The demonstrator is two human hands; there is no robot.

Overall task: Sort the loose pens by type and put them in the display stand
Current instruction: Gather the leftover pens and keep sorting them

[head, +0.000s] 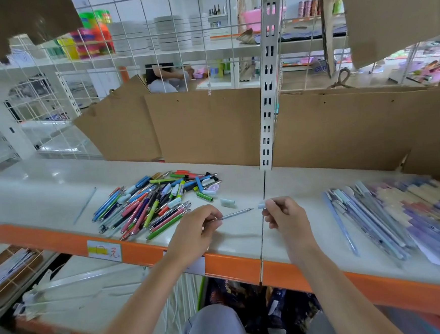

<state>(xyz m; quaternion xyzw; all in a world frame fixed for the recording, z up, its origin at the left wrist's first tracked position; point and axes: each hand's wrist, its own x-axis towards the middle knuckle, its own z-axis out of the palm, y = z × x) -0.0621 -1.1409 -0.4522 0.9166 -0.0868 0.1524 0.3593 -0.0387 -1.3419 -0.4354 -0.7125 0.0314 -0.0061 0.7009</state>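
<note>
A heap of loose coloured pens (pixel 153 201) lies on the white shelf (pixel 45 196), left of centre. My left hand (pixel 197 229) grips a thin uncapped pen (pixel 239 212) whose tip points right. My right hand (pixel 283 214) pinches a small pale blue cap (pixel 261 205) just beyond that tip, a short gap apart. Another pale cap (pixel 227 202) lies loose on the shelf behind the pen. A row of long pale blue and patterned pens (pixel 391 214) lies on the shelf to the right. No display stand is in view.
Brown cardboard sheets (pixel 205 125) stand along the shelf's back, split by a white slotted upright (pixel 266 105). The shelf's orange front edge (pixel 232 268) runs below my hands. A single thin pen (pixel 85 203) lies far left. A person sits beyond the wire grid.
</note>
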